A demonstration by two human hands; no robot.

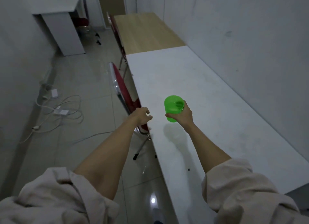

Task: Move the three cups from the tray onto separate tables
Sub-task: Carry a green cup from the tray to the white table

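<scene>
Green translucent plastic cup (173, 108) sits upright in my right hand (183, 116), fingers wrapped round its lower wall, held above the long white counter (209, 106). Drop is straight down. Left hand (142, 116) empty, fingers loosely spread at counter's edge.

Translucent bright-green plastic cup (173, 108): smooth, slight sheen, held in the bare right hand (183, 114). Long white laminate table (209, 106): matt, faintly smudged. At 12 o'clock of it, light wood-grain table (145, 31), matt. At 9 o'clock, red chair with chrome metal frame (122, 93): glossy, reflective. Pale grey floor tiles (80, 140): polished, mirroring a lamp. Beige cloth sleeves (55, 198): soft, creased, matt. White plastic-sheathed cables (66, 110) on the floor: smooth.
</scene>
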